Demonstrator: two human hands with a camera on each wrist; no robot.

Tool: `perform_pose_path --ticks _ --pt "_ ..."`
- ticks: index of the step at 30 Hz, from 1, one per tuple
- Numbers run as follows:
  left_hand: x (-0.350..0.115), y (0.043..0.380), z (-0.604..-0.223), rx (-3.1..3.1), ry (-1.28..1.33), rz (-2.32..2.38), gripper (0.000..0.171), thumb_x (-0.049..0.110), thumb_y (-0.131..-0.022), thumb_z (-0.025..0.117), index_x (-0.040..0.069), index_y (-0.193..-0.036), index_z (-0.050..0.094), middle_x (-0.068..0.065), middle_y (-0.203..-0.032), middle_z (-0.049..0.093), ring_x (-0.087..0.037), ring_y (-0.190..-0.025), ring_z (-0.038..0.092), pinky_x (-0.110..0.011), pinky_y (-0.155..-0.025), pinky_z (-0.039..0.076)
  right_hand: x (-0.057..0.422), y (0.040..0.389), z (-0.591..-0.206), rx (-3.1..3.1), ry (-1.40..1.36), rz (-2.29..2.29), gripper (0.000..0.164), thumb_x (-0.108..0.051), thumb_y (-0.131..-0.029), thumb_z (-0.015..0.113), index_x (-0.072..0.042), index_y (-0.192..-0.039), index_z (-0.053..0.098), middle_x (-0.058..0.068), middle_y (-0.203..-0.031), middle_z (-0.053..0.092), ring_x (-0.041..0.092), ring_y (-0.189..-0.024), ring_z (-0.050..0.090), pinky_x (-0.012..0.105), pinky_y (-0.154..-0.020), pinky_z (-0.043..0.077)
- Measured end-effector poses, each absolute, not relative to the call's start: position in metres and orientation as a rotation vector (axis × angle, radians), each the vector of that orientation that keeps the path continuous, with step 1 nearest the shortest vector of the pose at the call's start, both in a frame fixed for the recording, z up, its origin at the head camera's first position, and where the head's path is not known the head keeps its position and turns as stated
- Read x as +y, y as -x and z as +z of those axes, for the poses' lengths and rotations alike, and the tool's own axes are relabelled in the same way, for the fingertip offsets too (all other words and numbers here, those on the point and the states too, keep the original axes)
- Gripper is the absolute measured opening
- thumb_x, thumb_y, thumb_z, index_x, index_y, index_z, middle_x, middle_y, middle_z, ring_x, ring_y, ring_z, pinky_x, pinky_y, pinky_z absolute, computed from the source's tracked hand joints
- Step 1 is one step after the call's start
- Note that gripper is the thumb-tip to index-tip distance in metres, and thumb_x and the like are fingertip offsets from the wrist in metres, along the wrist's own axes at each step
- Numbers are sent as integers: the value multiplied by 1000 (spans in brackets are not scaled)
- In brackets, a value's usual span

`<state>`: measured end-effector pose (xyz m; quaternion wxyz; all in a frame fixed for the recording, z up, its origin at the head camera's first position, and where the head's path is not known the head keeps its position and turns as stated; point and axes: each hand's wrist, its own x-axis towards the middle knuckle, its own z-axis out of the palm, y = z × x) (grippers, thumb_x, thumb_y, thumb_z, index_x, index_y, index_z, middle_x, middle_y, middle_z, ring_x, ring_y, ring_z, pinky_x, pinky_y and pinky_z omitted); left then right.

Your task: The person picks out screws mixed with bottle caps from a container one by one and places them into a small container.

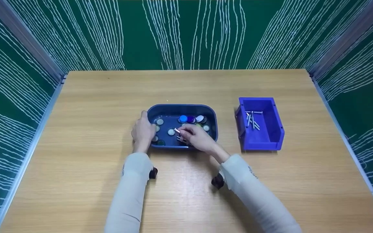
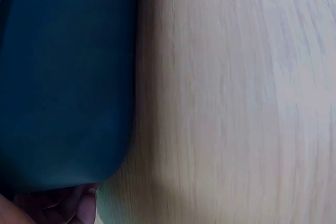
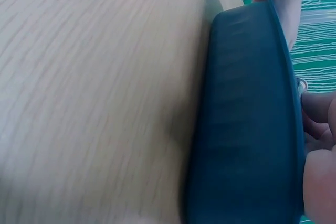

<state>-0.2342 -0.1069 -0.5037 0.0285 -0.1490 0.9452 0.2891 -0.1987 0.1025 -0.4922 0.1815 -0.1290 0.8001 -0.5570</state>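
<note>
A dark blue tray [image 1: 182,147] holds several round bottle caps [image 1: 171,132], pale ones at the left and blue, purple and white ones at the back. My left hand [image 1: 143,131] grips its left end, thumb over the rim; in the left wrist view curled fingers [image 2: 79,205] show against the outer wall. Over the front of the tray, my right hand [image 1: 195,137] pinches a silver screw [image 1: 176,130] between thumb and forefinger. More screws [image 1: 181,139] lie just under that hand, partly hidden. The held screw's round head [image 3: 302,84] peeks above the rim in the right wrist view.
To the right of the tray stands a purple-blue open-front bin [image 1: 261,145] with several silver screws [image 1: 253,120] inside. Both stand on a wooden table [image 1: 186,87]. Green panels [image 1: 138,35] with white streaks enclose its back and sides.
</note>
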Motion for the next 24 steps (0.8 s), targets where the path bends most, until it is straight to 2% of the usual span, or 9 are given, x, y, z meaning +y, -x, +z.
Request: perform_pose_path --ticks 4,9,11,15,19,24 --pt "-107 234 -504 2910 453 907 46 20 -93 55 17 -137 44 -17 -125 65 -38 -107 65 -56 -85 50 108 199 -484 2284 391 -1562 27 -14 -103 48 5 -115 64 12 -90 65 12 -67 52 22 -63 43" --pt "-108 235 -502 2903 448 908 50 20 -92 57 17 -140 43 -17 -126 65 -37 -106 65 -55 -87 50 121 204 -471 2322 415 -1580 27 -13 -103 49 4 -116 64 22 -95 66 30 -81 60 25 -67 48" --pt "-108 235 -502 2900 443 912 51 19 -92 57 17 -141 42 -18 -126 65 -37 -105 65 -54 -87 50 127 205 -467 2335 431 -1594 26 -11 -102 49 5 -115 64 24 -97 65 33 -85 60 28 -70 51" --pt "-108 235 -502 2896 444 922 51 18 -92 56 17 -141 42 -18 -125 65 -36 -105 65 -54 -87 50 140 206 -460 2353 462 -1583 26 -10 -103 48 5 -115 64 16 -94 65 24 -81 59 33 -70 53" --pt "-108 234 -502 2900 440 921 49 17 -92 55 17 -139 43 -18 -123 66 -37 -105 65 -55 -86 50 153 205 -455 2374 493 -1540 25 -11 -103 48 4 -114 64 8 -89 62 14 -71 54 25 -67 49" --pt "-108 234 -502 2905 440 895 48 18 -92 54 16 -138 43 -17 -119 67 -37 -100 66 -54 -83 51 169 204 -444 2465 512 -1432 26 -14 -102 51 3 -116 65 10 -89 65 17 -76 56 23 -68 47"
